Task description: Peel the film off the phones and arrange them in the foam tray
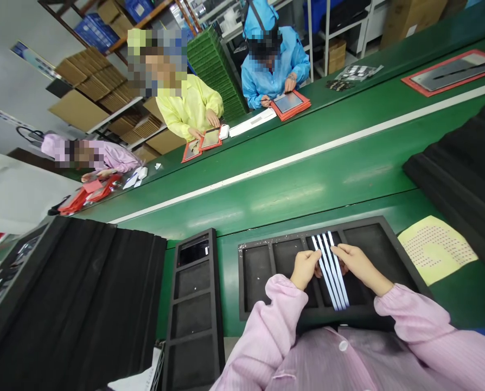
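Note:
Between my two hands is a stack of several thin panels (331, 271) with bright bluish-white edges, standing on edge and slightly tilted. My left hand (306, 266) pinches the stack from the left, its thumb near the top. From the right, my right hand (354, 260) grips the same stack, fingers closed and partly hidden behind it. Both hands are over a black foam tray (255, 271) with several compartments, resting in front of me. Whether the panels' lower ends touch the tray, I cannot tell.
Left of the tray, a narrower black tray (191, 320) holds a dark glossy panel (192, 253). Stacked black foam trays (75, 293) stand far left, more (466, 163) at right. A yellow dotted sheet (438, 247) lies nearby. Across the green conveyor (283, 195), co-workers handle red-framed panels (290, 104).

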The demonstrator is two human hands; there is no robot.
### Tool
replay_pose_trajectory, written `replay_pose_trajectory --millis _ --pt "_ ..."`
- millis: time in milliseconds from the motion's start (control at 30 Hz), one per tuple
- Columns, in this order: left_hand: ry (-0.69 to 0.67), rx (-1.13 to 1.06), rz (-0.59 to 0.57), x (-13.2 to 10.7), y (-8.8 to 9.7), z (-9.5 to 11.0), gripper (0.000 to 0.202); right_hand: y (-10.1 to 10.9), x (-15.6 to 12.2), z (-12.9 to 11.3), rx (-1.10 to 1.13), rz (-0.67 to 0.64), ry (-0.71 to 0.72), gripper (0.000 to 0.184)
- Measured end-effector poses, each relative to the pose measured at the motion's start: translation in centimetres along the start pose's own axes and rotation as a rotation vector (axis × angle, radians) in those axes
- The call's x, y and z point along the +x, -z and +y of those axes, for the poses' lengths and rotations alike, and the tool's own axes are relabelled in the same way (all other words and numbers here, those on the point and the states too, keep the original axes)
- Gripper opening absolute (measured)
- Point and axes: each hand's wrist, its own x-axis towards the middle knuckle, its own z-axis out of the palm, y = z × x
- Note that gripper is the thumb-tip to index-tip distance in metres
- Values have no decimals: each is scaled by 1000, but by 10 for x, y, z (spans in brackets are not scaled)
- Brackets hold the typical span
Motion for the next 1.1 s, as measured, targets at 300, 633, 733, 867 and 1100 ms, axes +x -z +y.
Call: replay_pose_trajectory --millis 300,633,733,867,1100 --pt "-2 82 75 4 -3 4 58 -1 0 -8 -196 33 -24 47" --pt "-61 195 166 -5 -6 6 50 -5 -6 -15 -447 118 19 50" --pt "-60 204 178 -7 -6 4 50 -3 -8 -16 -447 92 1 48" --pt "-69 232 186 -9 -6 -1 46 1 -8 -19 -463 141 11 39" --pt "-175 258 95 -49 -16 -22 39 -15 -13 -17 -453 306 98 83"
